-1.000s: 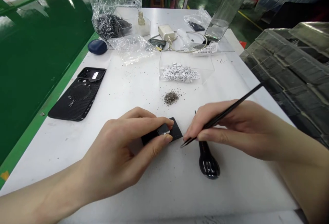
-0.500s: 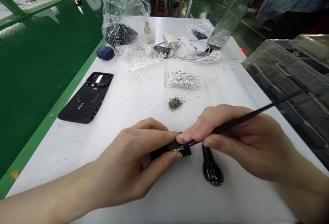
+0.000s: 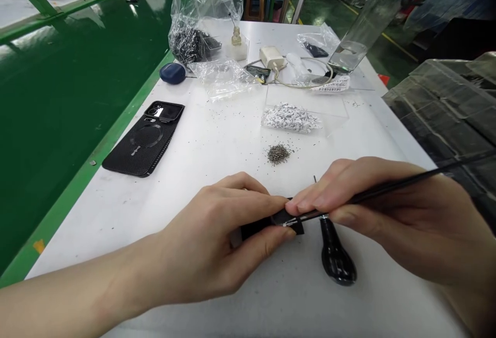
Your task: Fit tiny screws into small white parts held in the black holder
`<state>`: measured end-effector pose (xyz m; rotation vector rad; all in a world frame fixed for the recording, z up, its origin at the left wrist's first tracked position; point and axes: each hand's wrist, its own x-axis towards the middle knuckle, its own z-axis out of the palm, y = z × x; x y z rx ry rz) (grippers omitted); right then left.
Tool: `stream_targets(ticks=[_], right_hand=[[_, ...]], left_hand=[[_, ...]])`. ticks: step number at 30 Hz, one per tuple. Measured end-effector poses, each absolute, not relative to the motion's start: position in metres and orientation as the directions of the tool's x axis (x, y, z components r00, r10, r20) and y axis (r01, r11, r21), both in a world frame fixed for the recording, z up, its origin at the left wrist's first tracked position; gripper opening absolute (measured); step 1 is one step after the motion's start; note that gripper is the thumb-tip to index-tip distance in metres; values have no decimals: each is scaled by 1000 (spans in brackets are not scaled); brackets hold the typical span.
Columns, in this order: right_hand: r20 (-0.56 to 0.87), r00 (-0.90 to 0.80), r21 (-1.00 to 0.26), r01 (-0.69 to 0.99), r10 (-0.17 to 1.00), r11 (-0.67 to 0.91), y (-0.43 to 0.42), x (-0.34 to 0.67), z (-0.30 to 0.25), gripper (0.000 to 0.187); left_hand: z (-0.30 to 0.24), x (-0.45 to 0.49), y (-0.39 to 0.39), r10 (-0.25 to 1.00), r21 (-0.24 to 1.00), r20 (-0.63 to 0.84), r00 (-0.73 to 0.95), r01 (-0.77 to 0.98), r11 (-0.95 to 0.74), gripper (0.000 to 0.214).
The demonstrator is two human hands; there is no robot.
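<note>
My left hand (image 3: 217,245) pinches a small black part (image 3: 271,223) between thumb and fingers, holding it down on the white table (image 3: 217,136). My right hand (image 3: 387,214) grips black tweezers (image 3: 391,188), whose tips touch a small silvery piece on the part, close to my left thumb. A black-handled tool (image 3: 335,258) lies on the table just under my right hand. A little heap of tiny dark bits (image 3: 278,154) sits beyond the hands.
A black phone case (image 3: 145,139) lies at the left. Behind are a clear tray of white bits (image 3: 292,118), plastic bags (image 3: 201,22), a charger with cable (image 3: 273,59), a blue case (image 3: 172,73) and a small bottle (image 3: 236,35). Stacked trays (image 3: 445,105) stand on the right.
My right hand has brought the tweezers' tips leftward from beside the part onto it. The camera view has shifted, so everything sits further right in the frame.
</note>
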<state>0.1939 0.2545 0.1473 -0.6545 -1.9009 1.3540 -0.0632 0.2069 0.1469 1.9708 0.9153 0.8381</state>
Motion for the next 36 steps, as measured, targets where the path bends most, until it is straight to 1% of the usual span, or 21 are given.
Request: stream_targets(ticks=[6,9,11,13,17,20,25,28,32,36], right_hand=[[240,-599,-949,20,764,314,255,192,151,12],[265,-569,-932,56,778,358,253,193,153,7],[298,-531,-903,112,793,414,252,194,153,9],[330,-456,-867,201,826,457,253,194,153,13],[367,-298,-797,387,881,463,259,191,146,13],[326,-273,-809,414,905,417,266,189,140,10],[175,-254,-859,432,951,274,272,189,134,13],[148,-247,-865,437,958,247,273,188,133,13],[133,-231,-875,429,964,223,272,186,134,12],[109,-220,-877,438,969,198,272,187,134,12]], left_hand=[[145,-63,206,831,852,205,517,323,-411,20],[144,-63,207,828,848,223,514,317,-425,20],[144,-63,207,825,847,218,521,318,-425,20],[143,-63,207,829,843,223,514,324,-428,21],[142,-63,207,828,829,268,492,321,-459,23],[142,-64,207,828,824,257,498,334,-457,24],[146,-64,209,839,839,191,509,360,-409,27],[146,-64,210,841,850,161,517,361,-385,27],[144,-64,210,847,862,200,493,321,-391,28],[142,-64,210,842,865,179,509,327,-381,34]])
